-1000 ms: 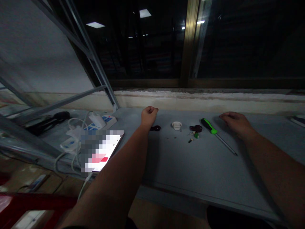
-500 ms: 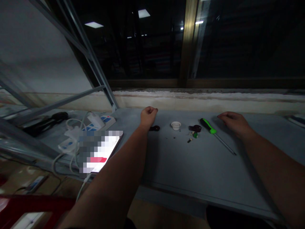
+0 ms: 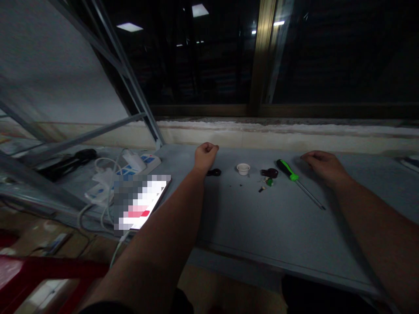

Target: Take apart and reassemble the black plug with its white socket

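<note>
My left hand [image 3: 206, 155] rests at the back of the grey table with its fingers curled together; whether anything is inside them cannot be made out. Just below it lies a dark part with a round end [image 3: 215, 172]. My right hand [image 3: 322, 165] lies on its side at the right, fingers extended and loosely together, nothing visible in them. Between the hands are a small white cup [image 3: 243, 169], a dark brown part [image 3: 270, 173], a small green piece [image 3: 269, 182] and a tiny connector [image 3: 262, 189]. A green and black screwdriver [image 3: 293, 177] lies nearest my right hand.
At the left, a lit tablet [image 3: 147, 203] lies beside white power strips [image 3: 149, 163] with cables. A metal frame [image 3: 131, 83] stands behind them. A window with a low sill [image 3: 278, 131] runs along the back. A red stool [image 3: 59, 267] is at the lower left.
The whole view has shifted slightly. Both hands keep almost the same pose and place on the table, and the parts lie as before.
</note>
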Demonstrator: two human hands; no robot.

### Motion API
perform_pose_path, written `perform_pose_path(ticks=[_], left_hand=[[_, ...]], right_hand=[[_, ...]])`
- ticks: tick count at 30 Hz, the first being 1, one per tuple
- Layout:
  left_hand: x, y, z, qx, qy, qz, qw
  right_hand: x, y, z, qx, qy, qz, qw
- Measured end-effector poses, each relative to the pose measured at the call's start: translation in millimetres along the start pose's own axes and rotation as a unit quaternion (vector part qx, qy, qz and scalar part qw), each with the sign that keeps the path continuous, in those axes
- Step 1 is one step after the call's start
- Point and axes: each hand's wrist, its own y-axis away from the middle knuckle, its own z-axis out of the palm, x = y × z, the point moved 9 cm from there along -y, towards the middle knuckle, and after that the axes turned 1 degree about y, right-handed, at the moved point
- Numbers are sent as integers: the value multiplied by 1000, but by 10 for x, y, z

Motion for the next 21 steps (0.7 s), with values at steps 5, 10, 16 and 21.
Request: perform_pose_path(ticks=[5,10,16,21], left_hand=[[132,92,-35,5,-35,14,999],[552,262,-56,21,-66,59,996],[1377,1003,-163,33,-90,127,987],[1283,2504,-547,-8,-141,119,983]], right_hand=[[1,10,14,-6,20,24,999],[-35,5,-2,5,29,21,999],[-57,29,-15,1,38,26,999],[-53,45,-1,3,48,36,998]])
